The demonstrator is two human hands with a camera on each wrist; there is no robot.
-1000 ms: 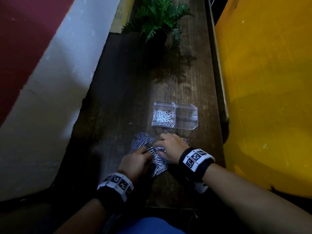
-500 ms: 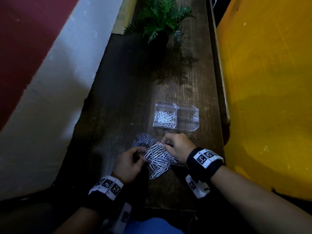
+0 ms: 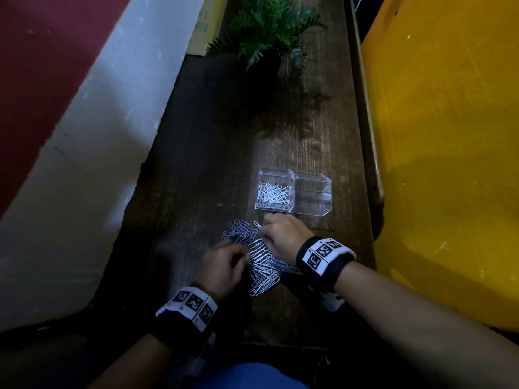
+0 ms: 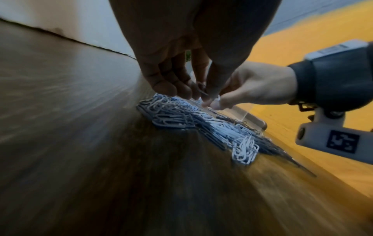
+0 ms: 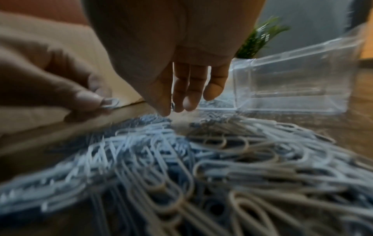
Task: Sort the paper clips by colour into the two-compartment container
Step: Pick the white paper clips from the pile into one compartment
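Observation:
A mixed pile of white and blue paper clips (image 3: pixel 259 258) lies on the wooden table, just in front of the clear two-compartment container (image 3: pixel 311 204). Its left compartment holds white clips (image 3: pixel 272 193); the right one is bare. My left hand (image 3: pixel 224 263) sits at the pile's near left and pinches a white clip (image 5: pixel 110 102) between thumb and finger. At the pile's far edge, by the container (image 5: pixel 292 76), my right hand (image 3: pixel 280 235) has its fingers (image 5: pixel 189 89) pointing down and thumb and forefinger pinched on a clip.
A potted fern (image 3: pixel 266 29) stands at the far end of the narrow wooden table (image 3: pixel 213 153). A yellow wall (image 3: pixel 449 164) runs close along the right edge, and a white and red wall (image 3: pixel 70 164) borders the left.
Both hands have come off the middle of the pile, uncovering it. The left hand now pinches a clip; the right has shifted a little toward the container.

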